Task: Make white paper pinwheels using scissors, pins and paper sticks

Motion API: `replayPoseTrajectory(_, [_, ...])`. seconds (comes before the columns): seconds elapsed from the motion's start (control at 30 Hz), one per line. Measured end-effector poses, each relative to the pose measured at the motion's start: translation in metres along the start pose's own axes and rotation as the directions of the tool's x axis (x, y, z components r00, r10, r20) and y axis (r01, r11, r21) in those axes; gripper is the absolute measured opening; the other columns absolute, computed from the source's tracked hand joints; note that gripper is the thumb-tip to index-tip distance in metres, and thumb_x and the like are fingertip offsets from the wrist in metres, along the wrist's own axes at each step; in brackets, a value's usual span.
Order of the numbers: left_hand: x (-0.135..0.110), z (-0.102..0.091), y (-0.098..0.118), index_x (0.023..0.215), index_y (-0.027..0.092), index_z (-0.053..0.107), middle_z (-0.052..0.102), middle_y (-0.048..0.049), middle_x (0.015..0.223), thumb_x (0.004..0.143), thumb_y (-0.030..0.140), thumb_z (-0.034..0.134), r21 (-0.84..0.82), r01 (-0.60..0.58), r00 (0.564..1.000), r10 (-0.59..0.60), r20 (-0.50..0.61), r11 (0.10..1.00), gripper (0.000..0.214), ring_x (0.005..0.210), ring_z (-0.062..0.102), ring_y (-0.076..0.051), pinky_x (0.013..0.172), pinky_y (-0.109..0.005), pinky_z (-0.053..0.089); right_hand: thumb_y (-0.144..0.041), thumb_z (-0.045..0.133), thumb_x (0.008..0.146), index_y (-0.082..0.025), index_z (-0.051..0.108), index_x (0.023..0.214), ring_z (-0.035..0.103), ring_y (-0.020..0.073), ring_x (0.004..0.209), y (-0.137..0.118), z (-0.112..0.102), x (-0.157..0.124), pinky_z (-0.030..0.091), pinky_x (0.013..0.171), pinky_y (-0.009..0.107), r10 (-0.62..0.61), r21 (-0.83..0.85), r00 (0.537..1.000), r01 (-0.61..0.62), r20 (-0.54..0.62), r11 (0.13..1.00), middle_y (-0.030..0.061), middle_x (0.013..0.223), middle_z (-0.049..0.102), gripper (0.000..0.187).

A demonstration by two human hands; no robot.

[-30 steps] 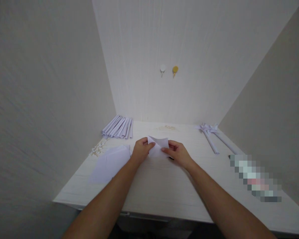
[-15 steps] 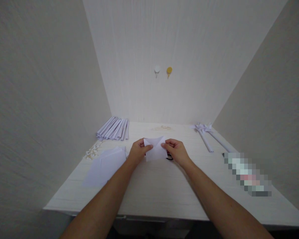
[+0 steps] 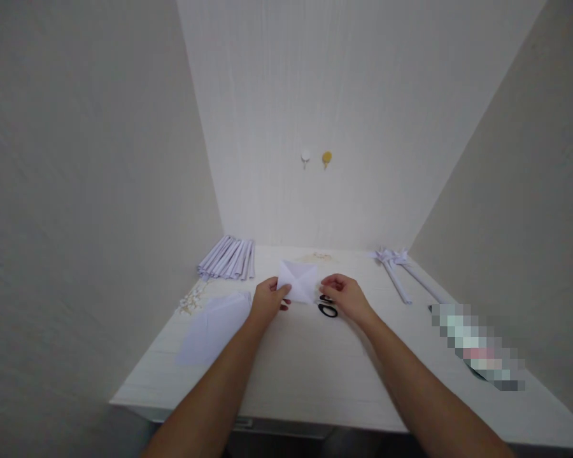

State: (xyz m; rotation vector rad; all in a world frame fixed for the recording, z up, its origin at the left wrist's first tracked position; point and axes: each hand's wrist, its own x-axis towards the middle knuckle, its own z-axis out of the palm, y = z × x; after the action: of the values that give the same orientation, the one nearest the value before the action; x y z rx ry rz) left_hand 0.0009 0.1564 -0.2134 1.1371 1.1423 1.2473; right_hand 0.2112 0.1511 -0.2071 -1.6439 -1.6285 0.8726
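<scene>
A small folded square of white paper (image 3: pixel 300 280), its creases meeting near the middle like an envelope, is held above the table. My left hand (image 3: pixel 270 302) grips its left edge, thumb on the front and fingers behind. Just off the paper's right edge is my right hand (image 3: pixel 344 296), with bent fingers slightly apart and nothing visible in them. Black-handled scissors (image 3: pixel 328 311) lie on the table below my right hand, which partly covers them.
Several rolled paper tubes (image 3: pixel 226 257) are stacked at the back left. White sheets (image 3: pixel 214 327) and small pale pieces (image 3: pixel 191 299) lie nearer. Two tubes with folded paper tops (image 3: pixel 396 280) and a blurred-out object (image 3: pixel 477 350) are on the right. Two hooks (image 3: pixel 326 157) hang on the back wall.
My right hand has come off the paper and sits slightly to its right. The paper stays in my left hand. More of the scissors shows, and the view has tilted up a little.
</scene>
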Motion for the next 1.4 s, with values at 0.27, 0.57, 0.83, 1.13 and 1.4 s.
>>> replayPoseTrajectory(0.27, [-0.028, -0.013, 0.048, 0.076, 0.018, 0.060, 0.069, 0.0008, 0.068, 0.068, 0.039, 0.082, -0.007, -0.127, 0.991, 0.127, -0.034, 0.992, 0.031, 0.046, 0.068, -0.014, 0.036, -0.017, 0.047, -0.033, 0.065, 0.100, -0.021, 0.065, 0.127, 0.067, 0.0247, 0.110, -0.030, -0.010, -0.012, 0.058, 0.092, 0.044, 0.154, -0.555, 0.966, -0.013, 0.208, 0.832, 0.0100, 0.132, 0.064, 0.030])
replayPoseTrajectory(0.57, [-0.087, -0.046, 0.085, 0.077, 0.017, 0.062, 0.070, 0.0012, 0.066, 0.068, 0.036, 0.080, -0.007, -0.219, 0.970, 0.217, -0.108, 0.976, 0.028, 0.046, 0.068, -0.014, 0.039, -0.018, 0.049, -0.033, 0.067, 0.099, -0.019, 0.063, 0.129, 0.067, 0.0258, 0.111, -0.060, -0.014, -0.012, 0.059, 0.091, 0.044, 0.215, -0.751, 0.940, 0.062, 0.266, 0.658, 0.0103, 0.132, 0.064, 0.034])
replayPoseTrajectory(0.83, [-0.116, -0.051, 0.086, 0.076, 0.016, 0.062, 0.069, 0.0017, 0.065, 0.064, 0.036, 0.081, -0.033, -0.236, 0.967, 0.231, -0.111, 0.971, 0.030, 0.045, 0.066, -0.012, 0.041, -0.018, 0.052, -0.033, 0.068, 0.098, -0.017, 0.062, 0.131, 0.067, 0.0265, 0.111, -0.063, 0.001, -0.021, 0.059, 0.091, 0.046, 0.230, -0.817, 0.948, 0.051, 0.221, 0.574, 0.0116, 0.132, 0.064, 0.037])
replayPoseTrajectory(1.13, [-0.144, -0.046, 0.101, 0.081, 0.014, 0.067, 0.073, -0.0004, 0.072, 0.066, 0.038, 0.081, -0.081, -0.271, 0.960, 0.263, -0.097, 0.959, 0.032, 0.052, 0.067, -0.012, 0.049, -0.023, 0.061, -0.034, 0.066, 0.099, -0.017, 0.063, 0.129, 0.068, 0.0258, 0.109, -0.060, -0.009, -0.038, 0.059, 0.091, 0.045, 0.187, -0.788, 0.954, 0.073, 0.234, 0.611, 0.0110, 0.131, 0.065, 0.034])
replayPoseTrajectory(1.4, [-0.156, -0.037, 0.106, 0.079, 0.013, 0.068, 0.071, 0.0002, 0.069, 0.064, 0.037, 0.082, -0.091, -0.285, 0.958, 0.279, -0.071, 0.954, 0.031, 0.057, 0.065, -0.012, 0.050, -0.023, 0.061, -0.035, 0.065, 0.100, -0.018, 0.062, 0.131, 0.067, 0.0258, 0.110, -0.047, -0.006, -0.042, 0.058, 0.092, 0.047, 0.213, -0.771, 0.977, -0.114, 0.029, 0.627, 0.0111, 0.132, 0.064, 0.035])
